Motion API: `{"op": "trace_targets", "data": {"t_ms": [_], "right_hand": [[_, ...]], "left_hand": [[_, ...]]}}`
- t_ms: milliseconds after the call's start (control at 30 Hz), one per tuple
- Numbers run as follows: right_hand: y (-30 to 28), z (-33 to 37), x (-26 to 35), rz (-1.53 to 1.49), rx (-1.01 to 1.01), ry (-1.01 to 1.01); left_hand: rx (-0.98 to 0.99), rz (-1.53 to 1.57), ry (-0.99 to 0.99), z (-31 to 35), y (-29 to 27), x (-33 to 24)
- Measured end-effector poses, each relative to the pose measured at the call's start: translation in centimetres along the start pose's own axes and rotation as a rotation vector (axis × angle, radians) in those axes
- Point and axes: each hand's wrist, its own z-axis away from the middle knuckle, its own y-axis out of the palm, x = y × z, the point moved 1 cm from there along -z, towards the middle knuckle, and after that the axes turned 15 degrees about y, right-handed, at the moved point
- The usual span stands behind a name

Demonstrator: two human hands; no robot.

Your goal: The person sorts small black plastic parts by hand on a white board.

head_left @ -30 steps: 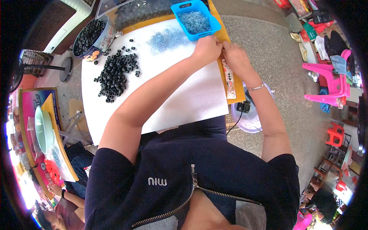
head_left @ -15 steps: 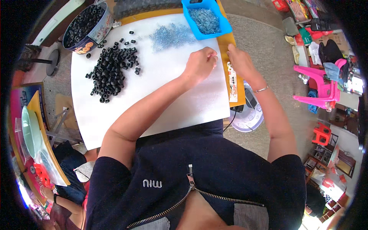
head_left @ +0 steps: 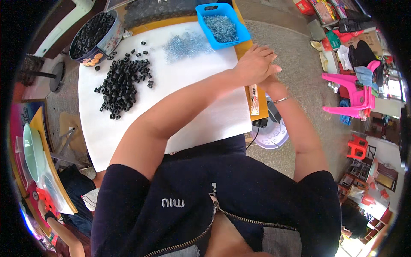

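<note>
Tray [head_left: 242, 33] lies at the far right corner of the sheet [head_left: 205, 103], ahead and leftward of both hands, long axis pointing away; left hand [head_left: 254, 65] is nearer, overlapping right hand [head_left: 271, 85]; whether either pinches something, one cannot tell

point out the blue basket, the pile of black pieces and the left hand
Blue basket [head_left: 233, 43], head view, on its near wall
Pile of black pieces [head_left: 121, 88], head view, on its middle
Left hand [head_left: 253, 66], head view, on its back
</note>
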Motion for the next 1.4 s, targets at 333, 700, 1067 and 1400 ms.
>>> {"op": "trace_targets", "data": {"t_ms": [333,700,1067,1400], "right_hand": [[3.1,0.7,-2.9,-0.107,-0.170,-0.058],[0.8,-0.4,0.4,-0.070,0.195,0.184],[0.6,-0.1,1.1,-0.277,-0.029,0.154],[0.2,-0.1,1.4,-0.273,-0.081,0.043]], "left_hand": [[0.632,-0.233,-0.128,-0.3,1.8,0.4],[0.116,0.115,-0.069,1.0,-1.7,-0.4],[0.059,-0.010,-0.422,6.1,-8.0,-3.8],[0.048,-0.028,-0.422,7.2,-8.5,-3.9]]}}
